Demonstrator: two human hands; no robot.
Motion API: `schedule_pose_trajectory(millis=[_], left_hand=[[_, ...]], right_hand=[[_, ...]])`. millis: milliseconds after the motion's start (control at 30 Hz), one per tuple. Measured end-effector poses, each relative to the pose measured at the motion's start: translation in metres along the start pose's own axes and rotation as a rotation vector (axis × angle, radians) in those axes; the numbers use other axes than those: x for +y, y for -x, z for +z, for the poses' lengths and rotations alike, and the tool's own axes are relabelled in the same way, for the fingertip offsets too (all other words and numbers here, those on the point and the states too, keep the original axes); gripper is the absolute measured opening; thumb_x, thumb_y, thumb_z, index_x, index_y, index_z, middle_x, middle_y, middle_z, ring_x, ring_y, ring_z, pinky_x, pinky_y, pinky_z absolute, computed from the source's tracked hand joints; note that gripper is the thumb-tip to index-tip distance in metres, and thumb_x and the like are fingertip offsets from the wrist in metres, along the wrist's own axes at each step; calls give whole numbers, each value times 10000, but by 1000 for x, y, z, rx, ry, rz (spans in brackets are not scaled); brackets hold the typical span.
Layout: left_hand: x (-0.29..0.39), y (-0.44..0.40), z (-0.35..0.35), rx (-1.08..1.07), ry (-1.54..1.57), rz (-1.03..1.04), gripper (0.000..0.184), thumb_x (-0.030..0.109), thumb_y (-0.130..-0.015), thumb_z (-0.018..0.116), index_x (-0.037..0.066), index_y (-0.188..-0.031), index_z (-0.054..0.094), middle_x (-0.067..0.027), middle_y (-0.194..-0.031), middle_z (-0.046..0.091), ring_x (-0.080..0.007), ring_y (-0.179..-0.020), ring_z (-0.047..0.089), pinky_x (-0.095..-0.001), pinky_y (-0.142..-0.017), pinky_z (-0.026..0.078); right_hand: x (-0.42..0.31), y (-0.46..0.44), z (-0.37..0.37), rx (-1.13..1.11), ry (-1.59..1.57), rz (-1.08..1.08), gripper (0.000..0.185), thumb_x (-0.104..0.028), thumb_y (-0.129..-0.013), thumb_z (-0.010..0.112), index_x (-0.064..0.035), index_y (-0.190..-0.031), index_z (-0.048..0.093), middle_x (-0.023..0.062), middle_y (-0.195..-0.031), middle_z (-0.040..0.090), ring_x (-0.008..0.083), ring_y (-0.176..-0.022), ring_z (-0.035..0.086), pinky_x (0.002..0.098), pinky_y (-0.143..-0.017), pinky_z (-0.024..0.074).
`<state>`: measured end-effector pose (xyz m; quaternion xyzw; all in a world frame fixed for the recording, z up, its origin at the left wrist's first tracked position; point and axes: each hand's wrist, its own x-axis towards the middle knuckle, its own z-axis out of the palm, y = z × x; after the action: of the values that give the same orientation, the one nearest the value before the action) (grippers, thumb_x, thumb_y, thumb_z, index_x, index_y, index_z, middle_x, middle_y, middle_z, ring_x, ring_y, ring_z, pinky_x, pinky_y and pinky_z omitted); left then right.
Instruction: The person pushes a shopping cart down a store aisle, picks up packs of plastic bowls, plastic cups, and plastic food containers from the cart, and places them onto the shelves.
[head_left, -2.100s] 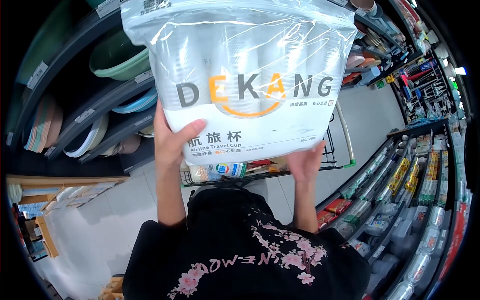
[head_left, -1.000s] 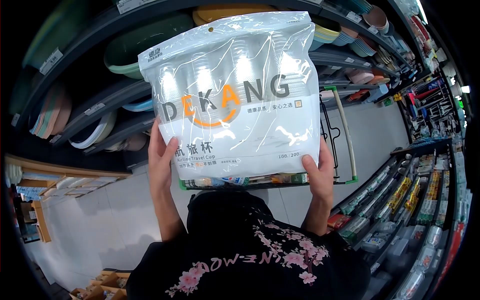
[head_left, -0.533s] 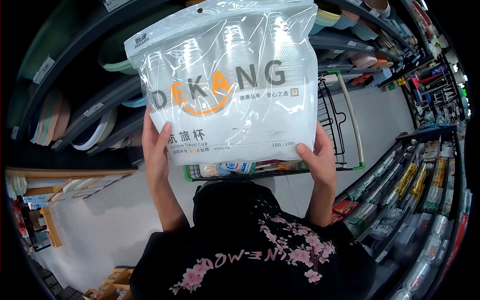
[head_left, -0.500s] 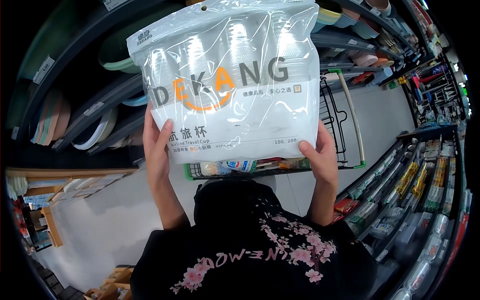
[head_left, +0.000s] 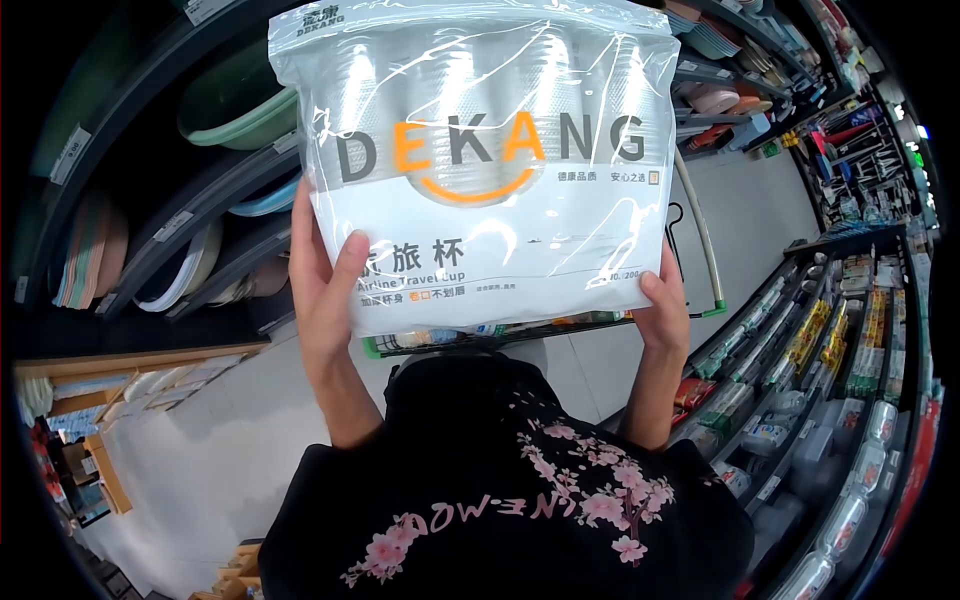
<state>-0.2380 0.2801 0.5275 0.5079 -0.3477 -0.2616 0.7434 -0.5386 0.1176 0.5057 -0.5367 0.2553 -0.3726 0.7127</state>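
Note:
A large clear and white bag of plastic cups (head_left: 490,215), printed DEKANG, is held up in front of my chest with its printed face toward me. My left hand (head_left: 330,280) grips its lower left side, thumb on the front. On the lower right edge, my right hand (head_left: 662,300) is closed with the thumb in front. Fingers of both hands are partly hidden behind the bag. Stacked cups show through the clear upper part. Just beneath the bag, part of a shopping cart (head_left: 400,345) with goods inside is visible.
Dark shelves on the left carry a green basin (head_left: 235,105) and stacked bowls (head_left: 92,250). Low shelves at the right hold rows of packaged goods (head_left: 800,345). A wooden display (head_left: 105,470) stands at the lower left, and grey floor tiles (head_left: 200,430) run behind me.
The bag has shifted right and is now more level and facing me more squarely. Both hands have moved right with it, still gripping, and the bag covers more of the cart.

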Motion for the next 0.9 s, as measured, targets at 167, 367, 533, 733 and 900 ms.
schedule_pose_trajectory(millis=[167, 367, 533, 733, 900], left_hand=[[-7, -8, 3, -61, -3, -11, 717, 105, -930, 599, -31, -1513, 204, -250, -1403, 447, -252, -1213, 562, -337, -941, 513], [-9, -16, 7, -80, -30, -55, 703, 106, -940, 599, -27, -1510, 210, -236, -1342, 507, -230, -1131, 614, -300, -866, 543], [-16, -20, 15, -75, -15, -112, 728, 155, -926, 652, -31, -1496, 240, -219, -1266, 561, -208, -1097, 615, -294, -872, 531], [-20, -23, 9, -40, -35, -150, 736, 165, -897, 698, -32, -1479, 295, -220, -1265, 545, -223, -1112, 603, -312, -893, 527], [-19, -21, 9, -13, -17, -170, 738, 154, -883, 717, -31, -1474, 316, -207, -1273, 527, -230, -1115, 603, -319, -903, 526]], right_hand=[[8, -3, 6, 99, -119, -11, 825, -310, -841, 701, 43, -1456, 280, 191, -1382, 469, 281, -1276, 498, 397, -1057, 416], [13, -3, 9, 161, -102, -26, 788, -333, -855, 672, 37, -1444, 301, 193, -1381, 469, 292, -1278, 487, 422, -1088, 379], [13, -7, 5, 186, -132, -82, 755, -343, -865, 654, 42, -1426, 326, 193, -1362, 486, 293, -1269, 491, 421, -1080, 385], [13, -8, 6, 192, -166, -86, 747, -357, -873, 644, 38, -1426, 334, 190, -1371, 488, 294, -1279, 487, 426, -1080, 383], [15, -8, 2, 167, -170, -89, 753, -358, -872, 647, 32, -1432, 328, 189, -1385, 479, 296, -1280, 490, 430, -1085, 384]])
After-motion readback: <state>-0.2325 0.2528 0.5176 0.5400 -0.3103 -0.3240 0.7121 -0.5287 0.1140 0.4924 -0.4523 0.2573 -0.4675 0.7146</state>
